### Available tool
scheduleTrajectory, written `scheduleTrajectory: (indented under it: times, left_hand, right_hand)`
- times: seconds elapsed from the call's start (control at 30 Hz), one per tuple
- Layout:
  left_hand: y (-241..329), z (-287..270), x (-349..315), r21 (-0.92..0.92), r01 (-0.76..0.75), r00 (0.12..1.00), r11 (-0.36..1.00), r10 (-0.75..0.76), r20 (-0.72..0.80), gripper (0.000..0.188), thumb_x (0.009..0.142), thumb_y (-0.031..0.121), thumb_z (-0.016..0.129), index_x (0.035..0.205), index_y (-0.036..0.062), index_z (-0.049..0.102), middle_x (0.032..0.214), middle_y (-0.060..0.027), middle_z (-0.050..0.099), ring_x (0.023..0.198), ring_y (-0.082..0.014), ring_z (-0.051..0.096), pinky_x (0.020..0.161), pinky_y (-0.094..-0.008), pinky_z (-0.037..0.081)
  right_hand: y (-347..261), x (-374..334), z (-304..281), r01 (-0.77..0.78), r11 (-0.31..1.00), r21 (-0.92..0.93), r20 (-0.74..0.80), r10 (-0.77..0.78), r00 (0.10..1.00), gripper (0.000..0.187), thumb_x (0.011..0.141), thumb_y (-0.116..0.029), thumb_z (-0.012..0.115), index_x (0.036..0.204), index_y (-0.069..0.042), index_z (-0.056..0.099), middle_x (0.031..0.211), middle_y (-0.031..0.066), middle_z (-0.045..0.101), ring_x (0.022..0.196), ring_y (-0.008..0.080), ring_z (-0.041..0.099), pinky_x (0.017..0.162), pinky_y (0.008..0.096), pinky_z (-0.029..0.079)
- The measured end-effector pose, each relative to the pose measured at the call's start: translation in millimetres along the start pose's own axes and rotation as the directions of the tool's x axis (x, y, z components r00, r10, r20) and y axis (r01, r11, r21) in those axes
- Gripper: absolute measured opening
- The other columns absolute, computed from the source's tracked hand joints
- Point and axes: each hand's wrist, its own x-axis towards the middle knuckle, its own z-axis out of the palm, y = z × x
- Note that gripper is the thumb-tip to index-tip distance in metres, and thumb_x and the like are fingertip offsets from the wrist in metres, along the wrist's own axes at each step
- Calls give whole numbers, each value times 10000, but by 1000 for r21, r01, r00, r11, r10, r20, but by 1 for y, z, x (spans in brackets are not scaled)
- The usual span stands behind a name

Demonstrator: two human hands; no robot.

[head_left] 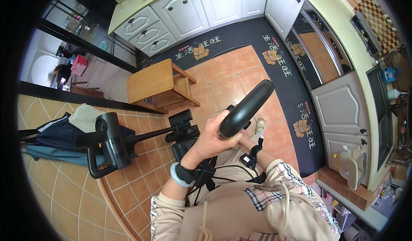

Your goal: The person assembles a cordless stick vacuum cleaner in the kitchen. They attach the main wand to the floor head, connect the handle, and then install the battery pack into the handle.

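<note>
My left hand (214, 134) is closed around a glossy black, rounded, elongated object (248, 106), held up in front of me and tilted toward the upper right. Its exact kind does not show. Close behind and below it is my right hand (245, 139), its fingers mostly hidden by the left hand and the black object. Both wrists wear black straps with small devices and cables; the left one also has a pale bangle (178, 174). To my left stands a black stick vacuum cleaner (116, 140), apart from both hands, its tube running toward black parts (185, 134) on the floor.
A wooden stool (152, 84) stands ahead to the left on the tiled floor. Dark printed mats (231, 48) run along the white cabinets (180, 9) and the oven (319, 48). Folded cloths or clothes (56, 131) hang beside the vacuum. A dark-framed doorway (86, 54) is at far left.
</note>
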Motion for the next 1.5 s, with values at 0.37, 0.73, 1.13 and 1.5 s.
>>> scheduleTrajectory:
  times: [0.37,0.73,1.13,1.5]
  left_hand:
    - [10,8,4,92,-41,999,995,38,36,345,740,67,736,1043,1,585,863,-53,640,784,-146,613,763,-283,496]
    - [8,1,0,71,-26,1000,997,27,-5,295,753,30,710,1015,-5,578,864,-43,625,796,-132,596,778,-280,493]
    - [-9,2,-4,-3,-54,998,999,54,-38,318,802,71,718,1079,9,573,886,-29,625,814,-98,582,747,-268,498]
    - [-18,2,-7,12,-35,998,999,36,-55,363,772,36,721,1104,7,577,896,-25,634,823,-97,595,778,-265,496]
  right_hand:
    - [-26,-3,-9,-211,958,192,-5,216,976,310,845,-226,628,724,53,690,635,140,683,549,245,686,514,354,555]
    - [-40,-30,-28,-200,786,584,209,92,974,265,866,-202,614,870,63,609,704,152,611,559,281,657,482,382,576]
    - [-24,-26,-23,-423,724,545,399,219,890,275,936,-305,653,928,-39,581,810,49,627,682,183,660,560,322,558]
    - [-16,-35,-13,-407,703,583,368,217,904,331,972,-400,569,985,-70,598,856,48,647,711,184,644,598,322,534]
